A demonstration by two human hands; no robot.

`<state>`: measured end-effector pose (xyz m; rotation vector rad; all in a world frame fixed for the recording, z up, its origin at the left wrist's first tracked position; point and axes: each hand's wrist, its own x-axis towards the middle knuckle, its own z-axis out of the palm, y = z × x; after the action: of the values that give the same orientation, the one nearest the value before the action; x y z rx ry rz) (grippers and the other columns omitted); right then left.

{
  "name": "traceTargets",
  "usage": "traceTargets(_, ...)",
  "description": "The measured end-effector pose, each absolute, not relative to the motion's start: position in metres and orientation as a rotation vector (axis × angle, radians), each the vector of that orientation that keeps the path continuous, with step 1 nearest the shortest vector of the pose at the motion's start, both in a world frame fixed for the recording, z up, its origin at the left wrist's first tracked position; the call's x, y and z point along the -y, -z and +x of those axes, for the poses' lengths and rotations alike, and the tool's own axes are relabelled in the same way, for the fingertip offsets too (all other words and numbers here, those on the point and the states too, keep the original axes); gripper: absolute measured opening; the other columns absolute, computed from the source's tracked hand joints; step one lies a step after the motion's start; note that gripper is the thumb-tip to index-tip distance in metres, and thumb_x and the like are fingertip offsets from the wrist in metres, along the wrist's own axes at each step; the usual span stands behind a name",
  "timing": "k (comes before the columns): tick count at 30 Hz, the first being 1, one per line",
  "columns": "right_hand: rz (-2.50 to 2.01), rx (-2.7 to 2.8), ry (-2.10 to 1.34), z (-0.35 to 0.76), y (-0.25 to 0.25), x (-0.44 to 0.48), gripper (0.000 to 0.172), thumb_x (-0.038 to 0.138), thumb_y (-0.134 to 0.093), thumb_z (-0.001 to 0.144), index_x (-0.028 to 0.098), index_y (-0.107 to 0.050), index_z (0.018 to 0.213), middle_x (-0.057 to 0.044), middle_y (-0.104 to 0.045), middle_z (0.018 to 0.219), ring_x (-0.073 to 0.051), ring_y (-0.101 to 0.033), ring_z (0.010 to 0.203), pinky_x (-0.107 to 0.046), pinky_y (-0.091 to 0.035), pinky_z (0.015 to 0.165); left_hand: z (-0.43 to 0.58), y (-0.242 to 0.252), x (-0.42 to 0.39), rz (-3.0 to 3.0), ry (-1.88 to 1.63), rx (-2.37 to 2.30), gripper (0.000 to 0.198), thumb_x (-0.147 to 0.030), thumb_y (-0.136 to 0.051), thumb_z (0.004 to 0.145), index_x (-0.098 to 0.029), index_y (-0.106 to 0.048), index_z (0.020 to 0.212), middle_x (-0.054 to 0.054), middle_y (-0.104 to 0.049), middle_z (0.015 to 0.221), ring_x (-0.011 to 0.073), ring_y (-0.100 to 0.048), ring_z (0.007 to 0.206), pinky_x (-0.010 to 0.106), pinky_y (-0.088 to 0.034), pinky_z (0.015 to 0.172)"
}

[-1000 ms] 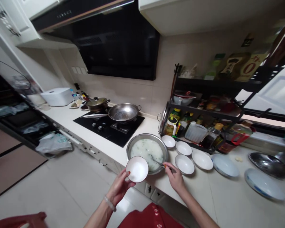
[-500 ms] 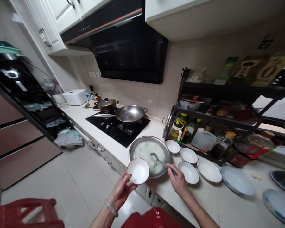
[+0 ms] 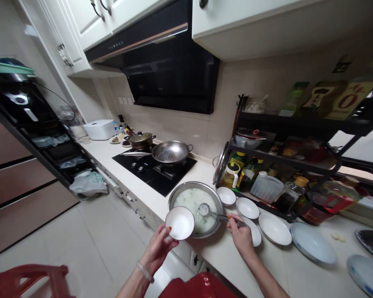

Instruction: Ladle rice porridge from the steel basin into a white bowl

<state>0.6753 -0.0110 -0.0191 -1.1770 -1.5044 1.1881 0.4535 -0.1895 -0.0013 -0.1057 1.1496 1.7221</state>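
Observation:
A small white bowl [image 3: 180,223] with a dark rim is held in my left hand [image 3: 160,247], thumb over its edge, tilted toward me and overlapping the near side of a large steel basin [image 3: 221,207]. The basin holds a pale, milky soup [image 3: 191,198] with green bits. My right hand [image 3: 240,236] is closed around the handle of a ladle [image 3: 216,214], whose head lies at the soup's surface. Just right of the basin sit several white bowls [image 3: 247,207]; my right hand partly covers one of them.
Behind the basin is a black gas hob [image 3: 149,176] with a steel wok [image 3: 171,152] and a lidded pot [image 3: 140,140]. A black rack [image 3: 286,154] of bottles stands at the right. Bluish plates [image 3: 313,243] lie farther along the counter. A red stool [image 3: 40,271] is at lower left.
My right hand has moved a little right and down, and the ladle's head has shifted slightly right in the soup. The bowl in my left hand stays almost where it was.

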Motion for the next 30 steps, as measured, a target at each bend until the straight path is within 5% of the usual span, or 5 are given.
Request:
traceTargets(17, -1.226, 1.075, -1.36, 0.676, 0.002, 0.024, 0.046, 0.05, -0.071, 0.058, 0.013, -0.063, 0.085, 0.002, -0.055, 0.051, -0.01, -0.045, 0.04, -0.019, -0.03, 0.034, 0.449, 0.007, 0.188, -0.13, -1.686, -1.164, 0.022, -0.01, -0.059, 0.078, -0.019, -0.043, 0.091, 0.003, -0.062, 0.073, 0.0156, -0.064, 0.055, 0.028, -0.053, 0.053)
traceTargets(30, -1.162, 1.107, -1.393, 0.672, -0.032, 0.025, 0.046, 0.048, -0.071, 0.06, 0.012, -0.063, 0.088, 0.001, -0.054, 0.053, -0.009, -0.043, 0.041, -0.018, -0.027, 0.033, 0.451, 0.014, 0.181, -0.048, -1.694, -1.169, 0.022, -0.015, -0.063, 0.078, -0.018, -0.044, 0.087, -0.002, -0.057, 0.06, 0.0133, -0.062, 0.05, 0.029, -0.054, 0.055)
